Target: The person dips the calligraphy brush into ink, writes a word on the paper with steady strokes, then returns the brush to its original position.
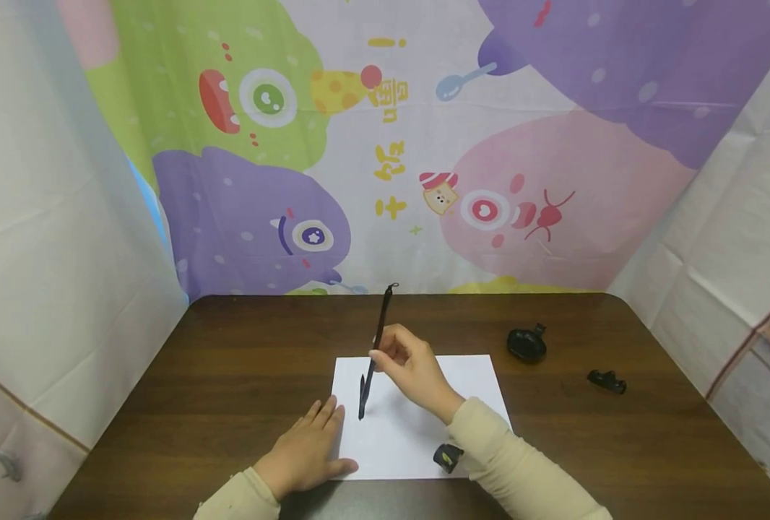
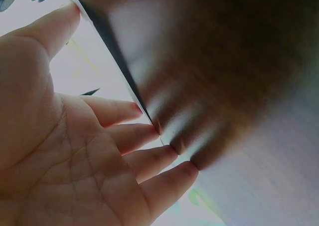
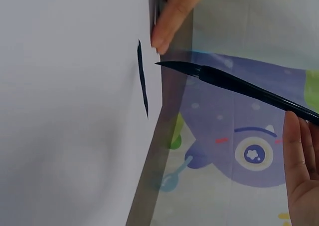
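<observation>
My right hand point(image 1: 417, 365) pinches a black writing brush point(image 1: 381, 328) partway along its handle, over a white sheet of paper point(image 1: 417, 433). Its pointed dark tip hangs close to a slim black ink stroke point(image 3: 143, 81) near the paper's left side; in the right wrist view tip and stroke lie apart. Whether the tip touches the paper I cannot tell. My left hand point(image 1: 307, 444) rests palm down at the sheet's left edge, fingers straight, thumb spread onto its lower corner. In the left wrist view the fingertips point(image 2: 187, 171) meet the dark tabletop beside the sheet.
A rounded black container point(image 1: 526, 345) stands right of the paper. Farther right lies a small wavy black piece point(image 1: 606, 380), like a brush rest. A small black object point(image 1: 448, 456) sits on the paper by my right sleeve. A cartoon-printed curtain point(image 1: 385, 238) hangs behind the brown table point(image 1: 229, 361).
</observation>
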A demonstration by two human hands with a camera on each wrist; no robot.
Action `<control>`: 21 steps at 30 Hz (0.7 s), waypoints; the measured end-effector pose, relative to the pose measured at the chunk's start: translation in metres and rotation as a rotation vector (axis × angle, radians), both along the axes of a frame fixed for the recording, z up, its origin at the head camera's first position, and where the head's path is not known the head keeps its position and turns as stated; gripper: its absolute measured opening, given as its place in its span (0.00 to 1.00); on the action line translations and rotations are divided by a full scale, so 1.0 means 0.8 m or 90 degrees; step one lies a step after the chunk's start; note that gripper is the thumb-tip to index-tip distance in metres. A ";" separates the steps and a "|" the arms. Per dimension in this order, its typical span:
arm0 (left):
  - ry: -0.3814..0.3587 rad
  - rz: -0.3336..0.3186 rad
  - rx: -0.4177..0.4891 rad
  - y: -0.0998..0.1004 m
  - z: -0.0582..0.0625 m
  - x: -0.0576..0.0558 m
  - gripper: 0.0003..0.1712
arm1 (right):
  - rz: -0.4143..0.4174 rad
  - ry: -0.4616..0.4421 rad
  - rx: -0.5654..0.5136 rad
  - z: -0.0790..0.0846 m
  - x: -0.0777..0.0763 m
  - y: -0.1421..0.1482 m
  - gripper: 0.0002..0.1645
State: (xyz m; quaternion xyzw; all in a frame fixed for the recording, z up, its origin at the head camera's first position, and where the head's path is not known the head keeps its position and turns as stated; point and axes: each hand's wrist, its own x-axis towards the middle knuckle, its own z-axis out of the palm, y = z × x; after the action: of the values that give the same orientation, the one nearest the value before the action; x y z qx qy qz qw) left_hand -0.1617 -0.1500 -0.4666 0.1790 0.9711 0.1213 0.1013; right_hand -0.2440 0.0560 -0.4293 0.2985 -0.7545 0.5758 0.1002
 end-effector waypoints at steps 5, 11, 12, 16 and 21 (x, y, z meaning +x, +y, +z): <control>0.000 0.000 0.002 0.000 -0.001 -0.001 0.54 | -0.024 0.002 -0.002 0.006 -0.008 0.001 0.08; 0.001 0.001 0.002 -0.001 -0.001 -0.001 0.54 | -0.047 -0.001 -0.025 0.004 -0.020 0.001 0.09; 0.002 0.000 0.003 -0.001 -0.002 0.000 0.54 | -0.050 -0.002 -0.031 0.003 -0.022 0.001 0.09; 0.001 -0.001 0.004 -0.001 -0.001 0.000 0.54 | -0.053 0.005 -0.058 -0.002 -0.026 0.000 0.08; -0.002 -0.001 0.006 -0.001 0.000 0.001 0.54 | -0.062 0.038 -0.065 -0.011 -0.029 -0.003 0.07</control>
State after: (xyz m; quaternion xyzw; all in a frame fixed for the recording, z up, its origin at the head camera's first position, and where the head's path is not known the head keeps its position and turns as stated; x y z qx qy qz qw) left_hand -0.1611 -0.1508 -0.4669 0.1797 0.9702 0.1259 0.1024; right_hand -0.2675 0.0539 -0.4378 0.2731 -0.7343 0.5990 0.1654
